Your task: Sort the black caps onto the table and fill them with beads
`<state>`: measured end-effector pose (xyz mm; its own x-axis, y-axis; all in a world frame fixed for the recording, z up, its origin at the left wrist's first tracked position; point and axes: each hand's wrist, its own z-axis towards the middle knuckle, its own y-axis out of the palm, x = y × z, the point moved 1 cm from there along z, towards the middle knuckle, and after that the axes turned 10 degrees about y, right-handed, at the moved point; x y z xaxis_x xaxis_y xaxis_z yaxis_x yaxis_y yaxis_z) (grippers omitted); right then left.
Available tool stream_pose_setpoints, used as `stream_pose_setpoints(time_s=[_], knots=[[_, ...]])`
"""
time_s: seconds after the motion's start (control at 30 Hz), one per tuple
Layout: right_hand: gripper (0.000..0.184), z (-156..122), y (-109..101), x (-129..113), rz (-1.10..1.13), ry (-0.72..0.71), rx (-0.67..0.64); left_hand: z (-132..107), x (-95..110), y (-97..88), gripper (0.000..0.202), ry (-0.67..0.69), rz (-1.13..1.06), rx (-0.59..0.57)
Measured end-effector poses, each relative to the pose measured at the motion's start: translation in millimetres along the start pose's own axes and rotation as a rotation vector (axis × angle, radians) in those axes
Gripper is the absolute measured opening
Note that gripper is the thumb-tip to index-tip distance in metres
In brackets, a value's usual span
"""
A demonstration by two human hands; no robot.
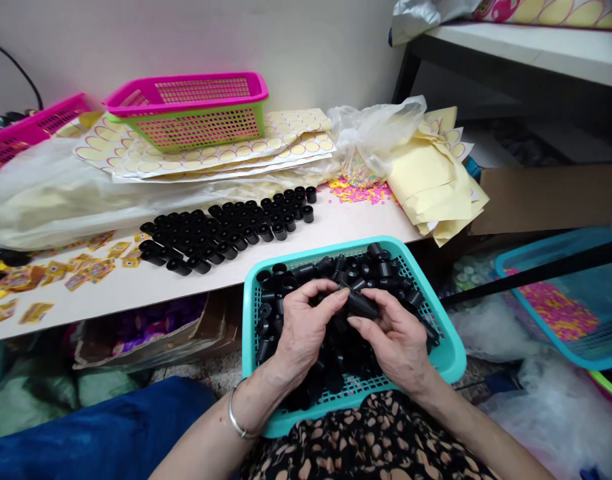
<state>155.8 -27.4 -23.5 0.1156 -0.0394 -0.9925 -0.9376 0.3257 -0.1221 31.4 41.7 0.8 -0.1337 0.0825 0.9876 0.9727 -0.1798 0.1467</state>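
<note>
Over the turquoise basket [455, 363], both hands hold one black plastic cylinder [362, 305] between them. My left hand [309, 323] pinches its left end between thumb and fingers. Thumb and fingers of my right hand [396, 337] close on its right end. Many similar black cylinders [271, 313] lie loose in the basket, partly hidden by my hands and wrists. On the white table [226, 277] beyond, rows of short black cylinders [206, 237] stand upright, close together.
A pink basket [186, 93] nested in a green one sits on printed sheets [296, 137] at the back. Small yellow packets [86, 270] lie at left. Pink and yellow bits [361, 193] are scattered near crumpled paper [431, 180]. Another blue basket [586, 353] is at right.
</note>
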Motion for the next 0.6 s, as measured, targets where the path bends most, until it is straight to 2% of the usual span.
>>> stream_pose_setpoints(time_s=[0.1,0.23,0.33,0.4,0.5,0.6], knots=[[0.039,0.3,1.5,5.0,0.056,0.062,0.008,-5.8,5.8,3.9,0.039,0.059,0.11,-0.026],[0.039,-1.0,1.9,5.5,0.097,0.102,0.013,-13.3,11.7,5.4,0.029,0.177,0.204,-0.176],[0.048,-1.5,4.7,8.7,0.053,0.079,-0.006,-14.8,13.9,-2.6,0.024,0.151,0.221,-0.237],[0.05,0.7,9.9,11.4,-0.042,0.014,-0.03,-14.9,15.7,-11.2,0.026,0.092,0.202,-0.181],[0.041,7.3,22.7,9.2,-0.209,-0.097,-0.094,-16.5,18.5,-23.3,0.04,-0.027,0.082,-0.047],[0.048,13.9,36.4,-1.5,-0.337,-0.187,-0.207,-16.9,19.3,-36.8,0.042,-0.116,0.008,-0.006]])
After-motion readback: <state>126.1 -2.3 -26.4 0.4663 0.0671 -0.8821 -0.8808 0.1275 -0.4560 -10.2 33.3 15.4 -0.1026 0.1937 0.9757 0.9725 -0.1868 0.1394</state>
